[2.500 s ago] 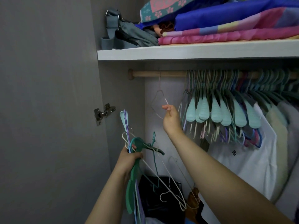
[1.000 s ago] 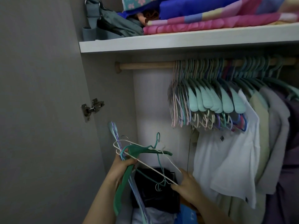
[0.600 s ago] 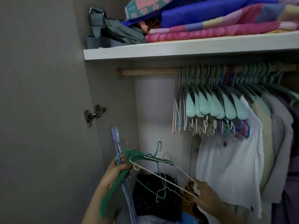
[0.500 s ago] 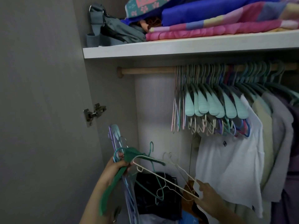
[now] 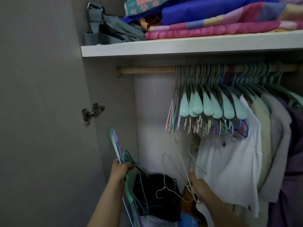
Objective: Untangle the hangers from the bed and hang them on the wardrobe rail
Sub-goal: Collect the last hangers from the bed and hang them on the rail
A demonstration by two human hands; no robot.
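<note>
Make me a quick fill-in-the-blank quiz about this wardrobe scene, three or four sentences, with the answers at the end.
1. The left hand grips a bunch of hangers, the thickest one coloured ____.
2. The right hand holds thin ____ hangers, pulled clear of the bunch.
3. The rail is made of ____.
4. The first garment on the rail is a ____ shirt.

Missing words: green; wire; wood; white
</note>
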